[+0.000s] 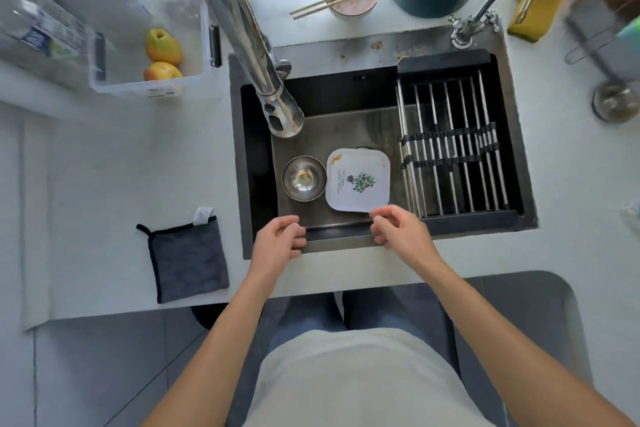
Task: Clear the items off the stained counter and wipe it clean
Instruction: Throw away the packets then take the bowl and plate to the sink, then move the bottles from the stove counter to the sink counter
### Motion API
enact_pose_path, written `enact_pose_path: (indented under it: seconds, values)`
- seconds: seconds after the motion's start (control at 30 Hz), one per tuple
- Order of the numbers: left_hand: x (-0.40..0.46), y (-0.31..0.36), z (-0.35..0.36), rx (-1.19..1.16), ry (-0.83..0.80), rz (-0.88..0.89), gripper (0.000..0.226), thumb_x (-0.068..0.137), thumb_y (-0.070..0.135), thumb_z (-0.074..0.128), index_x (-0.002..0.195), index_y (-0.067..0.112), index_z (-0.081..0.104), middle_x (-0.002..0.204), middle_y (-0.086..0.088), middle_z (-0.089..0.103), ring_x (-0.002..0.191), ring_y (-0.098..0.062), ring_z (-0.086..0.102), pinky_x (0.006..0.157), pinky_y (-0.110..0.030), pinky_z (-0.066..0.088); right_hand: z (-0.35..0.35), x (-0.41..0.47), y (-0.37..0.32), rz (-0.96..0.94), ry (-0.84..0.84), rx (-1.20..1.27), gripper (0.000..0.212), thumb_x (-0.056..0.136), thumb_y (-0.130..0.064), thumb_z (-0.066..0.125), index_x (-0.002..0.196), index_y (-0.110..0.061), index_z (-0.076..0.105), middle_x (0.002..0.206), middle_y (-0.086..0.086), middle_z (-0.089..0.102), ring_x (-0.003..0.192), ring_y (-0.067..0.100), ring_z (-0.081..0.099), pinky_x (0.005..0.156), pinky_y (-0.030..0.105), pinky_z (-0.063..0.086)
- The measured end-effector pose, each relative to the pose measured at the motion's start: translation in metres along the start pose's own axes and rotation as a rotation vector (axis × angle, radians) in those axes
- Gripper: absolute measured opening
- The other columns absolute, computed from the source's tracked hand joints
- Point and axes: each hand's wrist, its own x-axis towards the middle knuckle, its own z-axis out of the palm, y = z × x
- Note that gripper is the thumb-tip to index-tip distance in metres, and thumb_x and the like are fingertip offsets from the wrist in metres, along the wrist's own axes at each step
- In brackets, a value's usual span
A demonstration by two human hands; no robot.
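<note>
Head view: dark steel sink [249,163] set in a pale counter [138,166].
Plate [358,179]: white, square with rounded corners, flat in the sink.
Bowl [304,178]: round, shiny metal, just beside the plate.
Cloth [188,262]: grey, napped, on the counter.
Left hand [278,243]: fingers loosely curled, holding nothing.
Right hand [398,229]: fingers loosely curled by the plate's corner; contact unclear.

Both hands [278,241] [398,230] hover, fingers loosely curled.
</note>
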Motion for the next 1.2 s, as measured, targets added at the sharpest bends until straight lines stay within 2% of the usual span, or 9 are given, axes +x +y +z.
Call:
enact_pose_path:
  seconds: [0.07,0.23,0.37,0.5,0.67,0.77,0.9,1.07,1.2]
  values:
    - [-0.019,-0.007,-0.005,0.092,-0.020,0.026,0.019,0.102,0.019,0.058,0.116,0.025,0.070,0.100,0.002,0.079,0.083,-0.010,0.077,0.068,-0.023,0.062,-0.008,-0.020,0.009,-0.006,-0.023,-0.041,0.014,0.101,-0.027,0.059,0.102,-0.029,0.072,0.084,-0.005,0.077,0.075,0.014,0.073,0.064,0.026,0.057]
    - [-0.045,-0.035,-0.021,0.321,-0.102,0.011,0.016,0.104,0.028,0.057,0.109,0.026,0.071,0.095,0.003,0.078,0.088,-0.017,0.076,0.075,-0.030,0.060,-0.023,-0.053,0.042,0.040,-0.018,-0.112,0.015,0.101,-0.035,0.060,0.096,-0.026,0.071,0.082,-0.004,0.075,0.073,0.014,0.072,0.071,0.030,0.058]
    - [-0.048,-0.050,-0.036,0.514,-0.160,0.014,0.015,0.102,0.035,0.058,0.100,0.030,0.071,0.088,0.005,0.078,0.078,-0.010,0.075,0.071,-0.029,0.060,-0.029,-0.070,0.065,0.092,0.015,-0.104,0.020,0.101,-0.036,0.058,0.091,-0.025,0.072,0.081,-0.005,0.075,0.076,0.013,0.071,0.074,0.031,0.058]
    - [-0.047,-0.051,-0.048,0.691,-0.231,0.078,0.015,0.097,0.037,0.057,0.091,0.032,0.071,0.084,0.014,0.077,0.071,-0.004,0.073,0.072,-0.029,0.058,-0.027,-0.088,0.081,0.148,0.085,-0.009,0.018,0.100,-0.036,0.059,0.094,-0.026,0.072,0.082,-0.010,0.076,0.070,0.005,0.072,0.070,0.027,0.055]
    - [-0.034,-0.041,-0.053,0.848,-0.329,0.144,0.015,0.090,0.042,0.056,0.085,0.037,0.070,0.083,0.014,0.077,0.075,-0.012,0.074,0.072,-0.038,0.061,-0.009,-0.121,0.114,0.274,0.244,0.200,0.016,0.098,-0.035,0.060,0.094,-0.027,0.074,0.084,-0.006,0.077,0.070,0.010,0.072,0.063,0.026,0.054]
    - [-0.029,-0.037,-0.047,0.967,-0.423,0.207,0.013,0.088,0.045,0.054,0.084,0.044,0.067,0.083,0.016,0.076,0.071,-0.003,0.072,0.068,-0.033,0.059,0.018,-0.153,0.154,0.372,0.361,0.338,0.016,0.096,-0.028,0.060,0.094,-0.020,0.074,0.083,0.000,0.076,0.066,0.012,0.067,0.060,0.027,0.053]
    - [-0.029,-0.041,-0.022,1.098,-0.558,0.278,0.018,0.089,0.041,0.056,0.083,0.033,0.071,0.081,0.012,0.077,0.070,-0.006,0.072,0.074,-0.036,0.061,0.073,-0.201,0.219,0.542,0.467,0.545,0.017,0.101,-0.019,0.058,0.098,-0.008,0.071,0.085,0.007,0.071,0.068,0.019,0.062,0.056,0.028,0.048]
    - [-0.058,-0.054,0.039,1.344,-0.792,0.396,0.021,0.095,0.031,0.056,0.080,0.025,0.069,0.080,0.008,0.073,0.082,-0.023,0.072,0.081,-0.043,0.060,0.162,-0.276,0.289,0.754,0.588,0.803,0.017,0.103,-0.017,0.057,0.091,-0.014,0.068,0.084,0.006,0.069,0.063,0.018,0.060,0.052,0.023,0.042]
    - [-0.103,-0.075,0.097,1.568,-0.997,0.557,0.024,0.099,0.031,0.051,0.078,0.029,0.062,0.079,0.013,0.067,0.080,-0.020,0.067,0.079,-0.038,0.055,0.229,-0.329,0.320,0.870,0.677,1.045,0.017,0.104,-0.017,0.056,0.095,-0.012,0.069,0.090,0.013,0.072,0.069,0.025,0.062,0.056,0.025,0.044]
